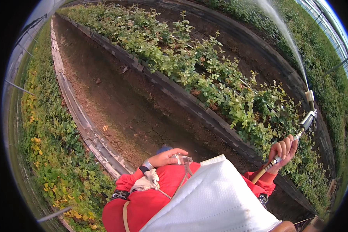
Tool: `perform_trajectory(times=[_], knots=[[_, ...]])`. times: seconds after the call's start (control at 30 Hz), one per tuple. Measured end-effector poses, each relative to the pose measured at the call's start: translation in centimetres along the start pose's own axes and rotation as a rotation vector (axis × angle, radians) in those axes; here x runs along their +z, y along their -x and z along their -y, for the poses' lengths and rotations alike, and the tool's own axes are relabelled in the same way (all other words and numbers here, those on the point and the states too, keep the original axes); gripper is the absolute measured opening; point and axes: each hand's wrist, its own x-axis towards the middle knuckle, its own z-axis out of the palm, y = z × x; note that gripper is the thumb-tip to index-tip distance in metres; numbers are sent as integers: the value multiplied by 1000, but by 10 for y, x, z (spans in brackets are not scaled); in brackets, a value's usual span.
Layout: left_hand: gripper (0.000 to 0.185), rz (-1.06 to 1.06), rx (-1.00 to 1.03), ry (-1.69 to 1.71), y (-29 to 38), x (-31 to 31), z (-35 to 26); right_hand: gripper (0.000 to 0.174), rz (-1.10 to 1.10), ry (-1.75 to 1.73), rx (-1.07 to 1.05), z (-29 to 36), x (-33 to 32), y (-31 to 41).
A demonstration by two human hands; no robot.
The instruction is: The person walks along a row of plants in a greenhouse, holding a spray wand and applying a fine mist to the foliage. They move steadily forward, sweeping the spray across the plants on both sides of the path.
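Observation:
My right hand [282, 152] grips the metal tube of a spray gun [306, 120] at the right. A yellow hose [258, 175] runs back from it past my red sleeve. A jet of water or other liquid [288, 36] leaves the pale nozzle [309, 95] and fans out towards the top of the view. My left hand [165, 158] rests at my front, fingers bent beside a small whitish, partly clear item [183, 159] on cords. Whether it grips this item is unclear. A knotted pale cloth [147, 181] hangs near that wrist.
Leafy rose-like bushes [191, 66] grow in a bed edged by dark boards [162, 84]. A bare soil path [119, 101] lies before me. Yellowing plants [46, 150] stand behind another edging [84, 124] at left. A white face mask [208, 200] covers the lower view.

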Motion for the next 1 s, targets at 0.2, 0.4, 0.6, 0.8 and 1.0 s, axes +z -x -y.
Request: perform_trajectory(times=[0.2,0.4,0.6,0.8,1.0], knots=[[53,41,-135,-32,57,-80,-125,24,-42,-82,69,-129,65,-61],[52,45,-113,-71,83,-93,-175,24,-4,-120,109,-173,96,-81],[58,-36,5,2,97,-77,-180,22,-18,-149,129,-156,83,-84],[58,-128,58,-99,94,-44,-174,25,-94,-165,32,-92,58,-60],[72,-164,51,-143,73,-8,-169,26,-100,-151,63,-63,46,-52]])
